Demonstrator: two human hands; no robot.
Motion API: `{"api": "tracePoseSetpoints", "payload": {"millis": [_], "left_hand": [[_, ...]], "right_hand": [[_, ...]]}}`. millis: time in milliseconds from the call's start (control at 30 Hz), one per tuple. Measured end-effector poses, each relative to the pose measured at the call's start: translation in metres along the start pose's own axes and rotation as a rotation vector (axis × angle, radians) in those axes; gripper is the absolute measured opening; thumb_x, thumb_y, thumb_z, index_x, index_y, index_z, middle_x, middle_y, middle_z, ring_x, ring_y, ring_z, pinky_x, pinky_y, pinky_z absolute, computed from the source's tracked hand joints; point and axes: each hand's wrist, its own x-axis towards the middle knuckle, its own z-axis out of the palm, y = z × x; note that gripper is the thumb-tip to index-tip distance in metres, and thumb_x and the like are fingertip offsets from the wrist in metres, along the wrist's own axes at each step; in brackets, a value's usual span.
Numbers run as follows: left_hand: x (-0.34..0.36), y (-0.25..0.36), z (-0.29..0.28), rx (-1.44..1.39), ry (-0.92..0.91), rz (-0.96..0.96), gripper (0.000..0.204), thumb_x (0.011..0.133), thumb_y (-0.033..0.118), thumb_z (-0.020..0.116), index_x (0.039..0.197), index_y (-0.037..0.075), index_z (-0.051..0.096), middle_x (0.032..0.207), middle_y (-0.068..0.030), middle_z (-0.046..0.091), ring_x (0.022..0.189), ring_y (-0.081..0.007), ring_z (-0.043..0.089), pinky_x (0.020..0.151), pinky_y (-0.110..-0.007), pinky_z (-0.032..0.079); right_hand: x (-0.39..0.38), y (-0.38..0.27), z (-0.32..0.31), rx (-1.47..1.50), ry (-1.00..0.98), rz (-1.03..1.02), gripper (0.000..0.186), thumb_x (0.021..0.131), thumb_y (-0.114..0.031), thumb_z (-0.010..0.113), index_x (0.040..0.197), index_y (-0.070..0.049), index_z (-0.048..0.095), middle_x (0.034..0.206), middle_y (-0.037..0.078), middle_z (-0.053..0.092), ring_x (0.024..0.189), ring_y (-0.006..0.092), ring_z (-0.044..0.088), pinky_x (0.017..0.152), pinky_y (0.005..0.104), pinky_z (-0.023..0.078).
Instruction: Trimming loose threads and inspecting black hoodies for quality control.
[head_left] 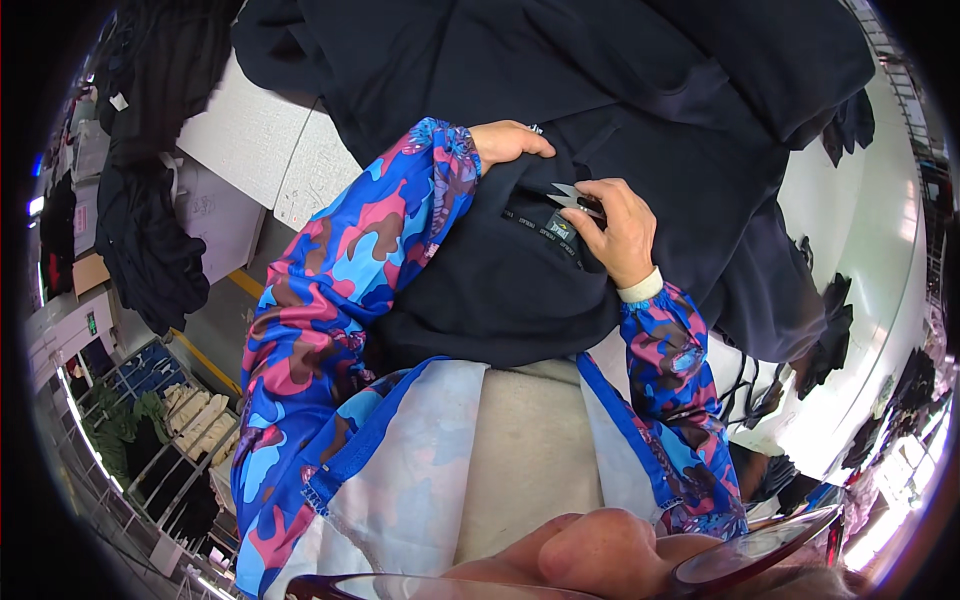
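A dark navy garment [480,290] lies spread before me and reaches down over my lap. Its neck area shows a printed tape and a small woven label [560,228]. My right hand [622,228] is closed round a pair of thread snips [568,196], whose pale pointed blades stand apart and point left, just above the label. At the far side of the neck, my left hand [510,143] grips the cloth, thumb on top. Its other fingers are mostly hidden, and a small white bit shows beside them.
More dark garments [640,60] are heaped over the far part of the white table [250,130]. Dark clothes [150,220] hang at the left, above a rack [165,420] of folded clothing. Further dark pieces [830,330] lie on the pale surface at the right.
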Motion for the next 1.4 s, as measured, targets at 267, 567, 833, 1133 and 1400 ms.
{"api": "tracePoseSetpoints", "payload": {"millis": [267, 567, 833, 1133, 1400], "left_hand": [[-0.003, 0.003, 0.004, -0.014, 0.01, -0.009, 0.023, 0.085, 0.016, 0.062, 0.101, -0.001, 0.067, 0.098, -0.0073, 0.067, 0.089, -0.0135, 0.062, 0.082, -0.025, 0.048], [-0.007, 0.006, 0.007, -0.064, -0.003, -0.036, 0.023, 0.084, 0.016, 0.063, 0.1, -0.001, 0.066, 0.096, -0.0072, 0.067, 0.088, -0.014, 0.062, 0.08, -0.026, 0.049], [-0.01, 0.002, 0.004, -0.074, -0.021, -0.014, 0.027, 0.085, 0.015, 0.062, 0.106, -0.001, 0.064, 0.1, -0.0063, 0.066, 0.089, -0.0134, 0.062, 0.081, -0.026, 0.049], [-0.007, -0.002, 0.001, -0.091, -0.2, 0.045, 0.032, 0.088, 0.017, 0.056, 0.116, 0.003, 0.059, 0.111, -0.0027, 0.062, 0.102, -0.011, 0.056, 0.092, -0.024, 0.042], [-0.008, -0.002, 0.002, -0.076, -0.125, -0.042, 0.031, 0.089, 0.017, 0.056, 0.115, 0.003, 0.06, 0.112, -0.0038, 0.062, 0.103, -0.0115, 0.056, 0.092, -0.024, 0.042]], "right_hand": [[0.004, -0.003, 0.004, -0.009, 0.055, -0.062, 0.028, 0.069, -0.023, 0.077, 0.089, -0.009, 0.064, 0.081, 0.004, 0.062, 0.072, 0.0231, 0.061, 0.062, 0.0331, 0.047], [-0.002, 0.0, 0.004, -0.026, 0.077, -0.047, 0.021, 0.07, -0.017, 0.076, 0.085, -0.008, 0.065, 0.078, 0.005, 0.062, 0.071, 0.0208, 0.062, 0.062, 0.0306, 0.047], [-0.018, 0.014, -0.006, 0.688, 0.118, 0.502, 0.022, 0.085, -0.009, 0.068, 0.102, 0.0, 0.057, 0.092, 0.003, 0.062, 0.082, 0.0074, 0.057, 0.076, 0.0213, 0.046], [-0.019, 0.014, -0.014, 0.376, -0.012, 0.376, 0.025, 0.076, -0.011, 0.074, 0.097, -0.002, 0.063, 0.087, 0.005, 0.062, 0.077, 0.0117, 0.061, 0.07, 0.0228, 0.047], [-0.015, 0.015, -0.018, 0.734, -0.229, 0.611, 0.029, 0.074, -0.013, 0.076, 0.097, -0.002, 0.062, 0.083, -0.003, 0.054, 0.069, 0.0049, 0.045, 0.061, 0.0196, 0.037]]}}
